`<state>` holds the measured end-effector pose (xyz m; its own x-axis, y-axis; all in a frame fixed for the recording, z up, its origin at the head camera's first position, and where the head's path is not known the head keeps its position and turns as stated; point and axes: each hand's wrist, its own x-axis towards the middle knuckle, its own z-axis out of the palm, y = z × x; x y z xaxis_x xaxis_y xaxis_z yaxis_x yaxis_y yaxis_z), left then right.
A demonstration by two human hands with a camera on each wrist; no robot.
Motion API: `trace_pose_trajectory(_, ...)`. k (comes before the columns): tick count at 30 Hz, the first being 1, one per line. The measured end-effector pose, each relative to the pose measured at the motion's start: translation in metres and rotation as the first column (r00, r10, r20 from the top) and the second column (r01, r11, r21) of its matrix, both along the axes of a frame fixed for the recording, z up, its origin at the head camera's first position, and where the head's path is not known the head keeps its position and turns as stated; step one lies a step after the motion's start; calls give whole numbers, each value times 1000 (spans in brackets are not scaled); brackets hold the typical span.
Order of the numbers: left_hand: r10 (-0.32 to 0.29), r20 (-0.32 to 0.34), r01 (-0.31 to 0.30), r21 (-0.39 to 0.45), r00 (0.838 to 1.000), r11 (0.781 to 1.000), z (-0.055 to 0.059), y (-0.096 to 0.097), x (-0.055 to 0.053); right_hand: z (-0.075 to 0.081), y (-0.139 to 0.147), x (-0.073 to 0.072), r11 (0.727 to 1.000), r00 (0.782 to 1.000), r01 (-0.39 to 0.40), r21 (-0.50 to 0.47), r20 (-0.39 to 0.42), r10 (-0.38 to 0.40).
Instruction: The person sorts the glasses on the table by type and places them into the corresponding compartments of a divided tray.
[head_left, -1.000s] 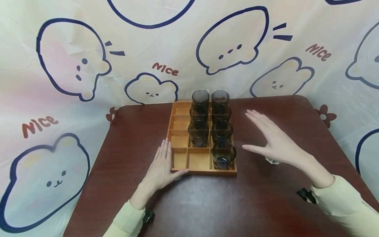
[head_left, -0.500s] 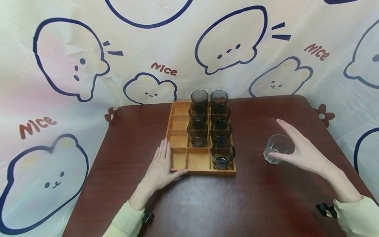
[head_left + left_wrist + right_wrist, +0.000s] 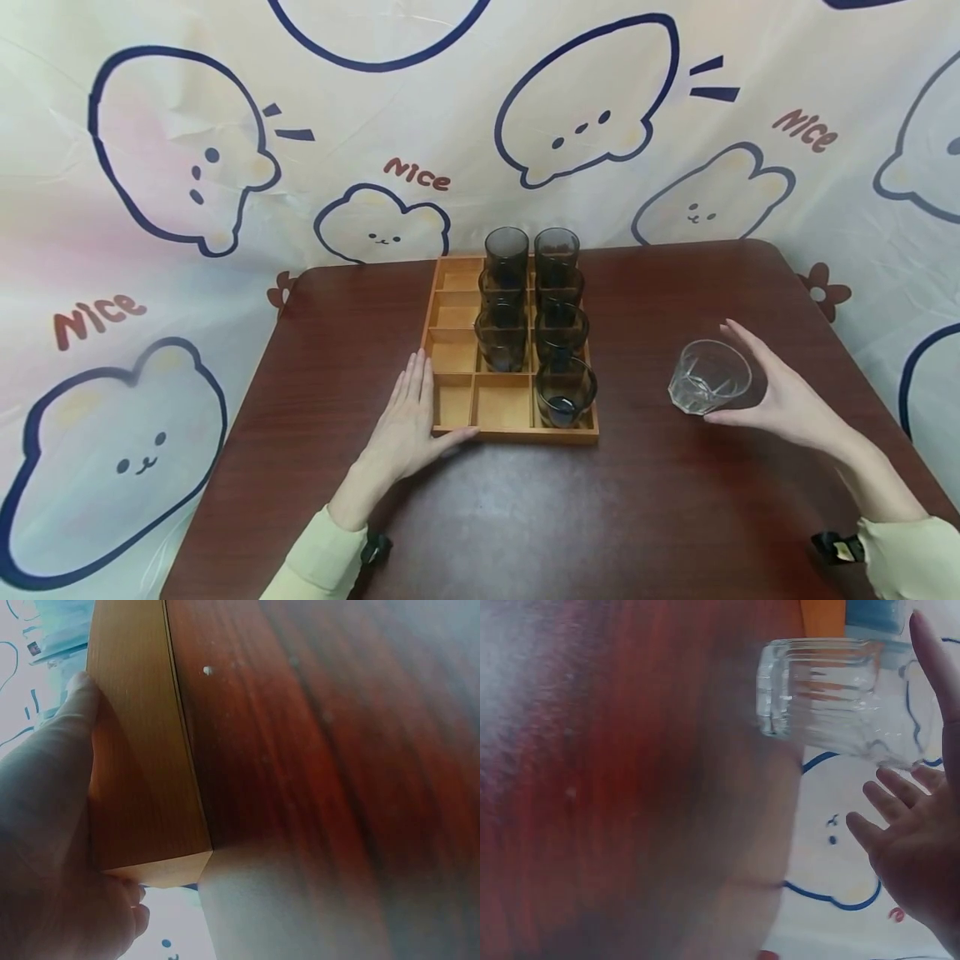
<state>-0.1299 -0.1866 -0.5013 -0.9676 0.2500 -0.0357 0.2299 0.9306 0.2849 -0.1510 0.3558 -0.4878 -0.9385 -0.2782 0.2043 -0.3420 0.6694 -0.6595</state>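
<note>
A wooden tray (image 3: 517, 436) with compartments stands on the table, dark tinted glasses (image 3: 566, 392) in its middle and right columns. My left hand (image 3: 401, 433) lies against its near left corner, fingers straight along the left side and thumb along the front. In the left wrist view, that hand (image 3: 45, 795) rests against the tray's wooden wall (image 3: 146, 750). A clear faceted glass (image 3: 708, 379) stands upright on the table, right of the tray. Just right of it, my right hand (image 3: 795, 408) has thumb and fingers spread apart; whether the thumb touches the glass, I cannot tell.
The dark red-brown table (image 3: 480, 517) extends around the tray. Behind it and on both sides hangs a pale cloth (image 3: 465, 108) printed with cartoon bears. The table's right edge runs beyond my right hand.
My right hand has moved right and toward me, from between the tray and the clear glass to the glass's right side, uncovering it. The left hand and the tray have stayed put.
</note>
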Motion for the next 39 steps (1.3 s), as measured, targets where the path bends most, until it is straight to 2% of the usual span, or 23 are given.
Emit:
trace_pose_trajectory(4,4,14,-4,7,1000,1000,0,0,0,-16,1,-3,989,999,-42,-144,15,45)
trace_pose_trajectory(9,8,15,-8,8,1000,1000,0,0,0,-31,2,-7,959,992,-80,-271,68,102)
trace_pose_trajectory(13,7,13,-7,3,1000,1000,-1,0,0,-40,2,-11,914,980,-110,-391,112,166)
trace_pose_trajectory(16,6,17,-6,2,1000,1000,-1,0,-1,-44,3,-14,846,959,-128,-517,152,238)
trace_pose_trajectory(21,6,17,-6,1,1000,1000,0,0,0,-48,5,-19,705,916,-146,-694,174,361)
trace_pose_trajectory(24,7,15,-7,1,1000,1000,0,0,0,-48,5,-22,667,907,-114,-736,197,372)
trace_pose_trajectory(29,8,27,-8,0,1000,1000,0,1,-1,-44,5,-23,702,916,-28,-712,262,303)
trace_pose_trajectory(31,9,28,-9,-1,1000,1000,0,1,-1,-43,5,-25,705,921,-10,-709,268,283)
trace_pose_trajectory(36,9,26,-8,-6,1000,1000,0,0,-1,-38,3,-33,651,919,-7,-759,251,303)
trace_pose_trajectory(39,9,27,-9,-7,1000,1000,0,0,-1,-34,2,-39,634,920,15,-773,259,295)
